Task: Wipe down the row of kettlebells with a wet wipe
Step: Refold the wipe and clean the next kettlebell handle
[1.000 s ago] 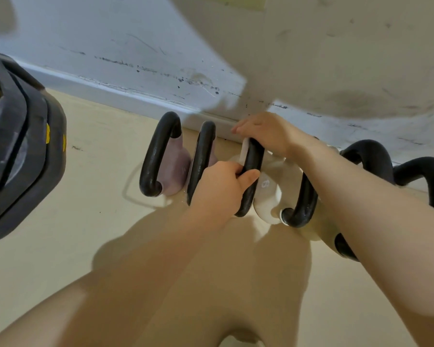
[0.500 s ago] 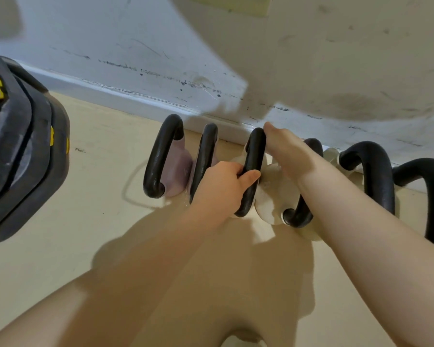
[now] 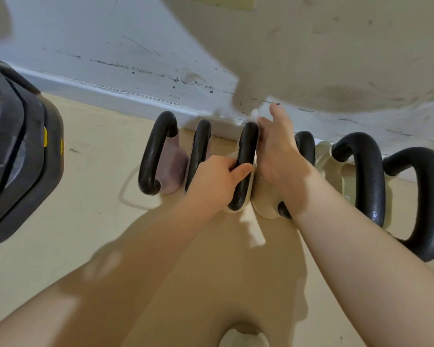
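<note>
left hand (image 3: 214,180) grips third kettlebell handle (image 3: 244,166), steadying it | right hand (image 3: 277,151) just beyond, fingers extended along that handle's far side, white wet wipe (image 3: 254,113) apparently under fingertips | kettlebells rowed on floor (image 3: 85,221) against wall | step: wiping third; next: finish handle, shift rightward

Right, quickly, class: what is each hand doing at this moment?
Left hand: grips the black handle of the third kettlebell.
Right hand: against that handle's far side; a bit of white shows at its fingertips, but its grip cannot be told.
</note>
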